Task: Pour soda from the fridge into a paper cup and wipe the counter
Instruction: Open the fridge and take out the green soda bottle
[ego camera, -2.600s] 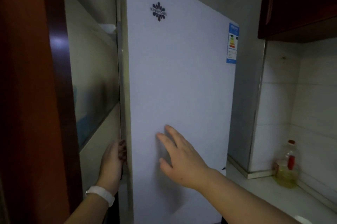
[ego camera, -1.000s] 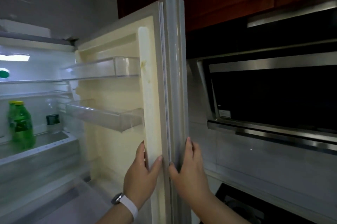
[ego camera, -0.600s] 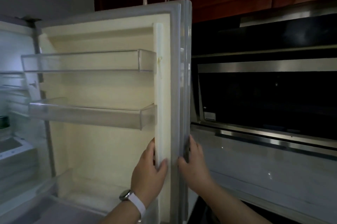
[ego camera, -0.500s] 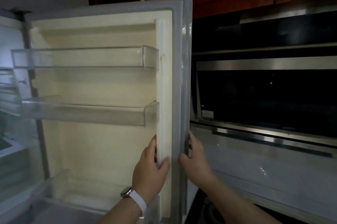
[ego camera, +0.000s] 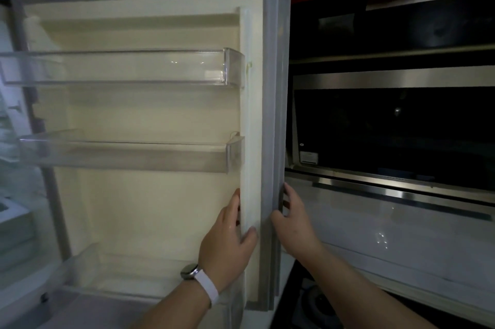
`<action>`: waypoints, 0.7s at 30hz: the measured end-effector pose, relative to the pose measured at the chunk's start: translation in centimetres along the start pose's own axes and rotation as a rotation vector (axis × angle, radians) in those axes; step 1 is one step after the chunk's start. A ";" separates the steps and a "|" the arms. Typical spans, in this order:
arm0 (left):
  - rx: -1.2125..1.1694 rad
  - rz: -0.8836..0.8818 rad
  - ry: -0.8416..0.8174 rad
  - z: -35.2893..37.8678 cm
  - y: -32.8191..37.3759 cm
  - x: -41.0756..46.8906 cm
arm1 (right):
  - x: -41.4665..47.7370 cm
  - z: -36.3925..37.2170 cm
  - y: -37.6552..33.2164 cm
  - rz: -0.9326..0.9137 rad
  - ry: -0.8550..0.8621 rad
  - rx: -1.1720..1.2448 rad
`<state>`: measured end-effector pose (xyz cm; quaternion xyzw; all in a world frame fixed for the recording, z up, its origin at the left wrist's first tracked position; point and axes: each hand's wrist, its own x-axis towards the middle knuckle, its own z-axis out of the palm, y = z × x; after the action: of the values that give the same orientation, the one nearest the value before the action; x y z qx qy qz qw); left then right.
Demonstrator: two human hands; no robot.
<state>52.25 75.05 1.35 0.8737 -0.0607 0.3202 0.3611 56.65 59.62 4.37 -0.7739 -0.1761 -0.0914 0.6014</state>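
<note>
- Soda — none was shown in the head view. No bottle or can could be picked out, so its long axis could not be told.
- The fridge door (ego camera: 150,114) was seen swung wide, its inner face turned to the camera, with clear door shelves (ego camera: 120,69) set across it.
- The left hand (ego camera: 227,243) was clamped on the raised inner ridge at the door's free edge, thumb on the near side and fingers tucked behind.
- The right hand (ego camera: 292,224) was curled round the outer rim of that same edge, just beside the left hand.
- Only a sliver of the fridge compartment (ego camera: 10,221) was caught at the left border, well apart from both hands. The soda was judged to lie in there, leftward past the door's hinge side.
- The left hand was judged the nearer for that reach — the right hand would have to be brought across the door.
- A steel-trimmed appliance (ego camera: 388,128) was seen to the right of the door.
</note>
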 end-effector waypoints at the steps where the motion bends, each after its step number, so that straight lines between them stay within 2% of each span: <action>1: 0.034 0.004 -0.003 -0.2 0.2 -0.2 | 0.0 0.0 0.0 0.008 0.002 0.004; 4: 0.134 -0.002 -0.003 -1.0 0.3 -1.4 | -0.6 -0.5 -0.5 -0.075 0.090 -0.080; 6: 0.194 -0.033 0.000 -2.1 0.2 -2.5 | -1.5 -1.2 -1.1 -0.267 0.162 -0.239; 8: 0.247 -0.109 0.010 -3.7 0.1 -4.1 | -2.6 -1.9 -2.2 -0.462 0.132 -0.378; 12: 0.418 -0.301 0.040 -7.8 0.2 -8.1 | -4.4 -1.7 -4.3 -0.651 -0.090 -0.495; 17: 0.758 -0.592 -0.143 -13.7 0.1 -14.8 | -6.7 2.7 -4.8 -0.654 -0.433 -0.602; 21: 0.860 -0.752 -0.178 -18.0 0.5 -20.5 | -9.1 7.4 -4.8 -0.652 -0.664 -0.582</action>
<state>26.71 84.20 -1.13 0.9269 0.3597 0.0910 0.0559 45.94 66.27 3.61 -0.8010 -0.5545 -0.0688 0.2150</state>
